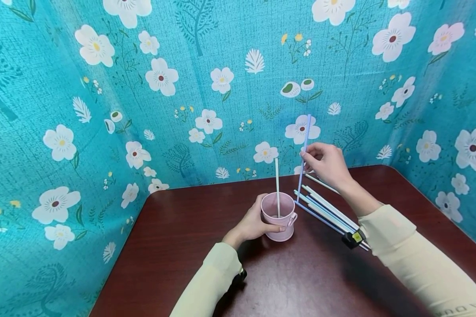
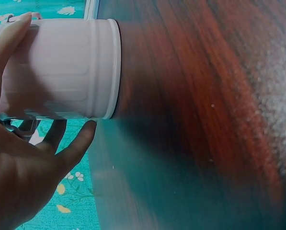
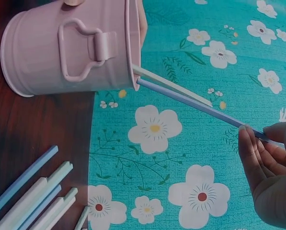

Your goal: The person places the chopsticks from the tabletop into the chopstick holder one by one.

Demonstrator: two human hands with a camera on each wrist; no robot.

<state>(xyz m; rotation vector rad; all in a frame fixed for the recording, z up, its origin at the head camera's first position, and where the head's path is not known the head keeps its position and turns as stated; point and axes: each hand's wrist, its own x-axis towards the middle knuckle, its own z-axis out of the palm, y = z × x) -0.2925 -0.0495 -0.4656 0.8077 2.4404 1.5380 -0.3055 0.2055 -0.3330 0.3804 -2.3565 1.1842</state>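
Observation:
A small pink metal bucket (image 1: 278,231) stands upright on the table, with a wire handle (image 3: 63,52) on its side. My left hand (image 1: 251,223) grips it, thumb across the near side and fingers round the far side. One pale green-white stick (image 1: 277,176) leans inside the bucket. Between thumb and fingertips, my right hand (image 1: 327,164) pinches a thin blue stick (image 1: 307,127) above and right of the bucket. The blue stick slants steeply, its lower end right at the bucket's rim in the right wrist view.
Several loose blue, white and pale green sticks (image 1: 329,209) lie in a bundle on the dark red-brown table (image 1: 182,237), right of the bucket and partly under my right forearm. Teal flowered cloth (image 1: 222,132) hangs behind and on both sides.

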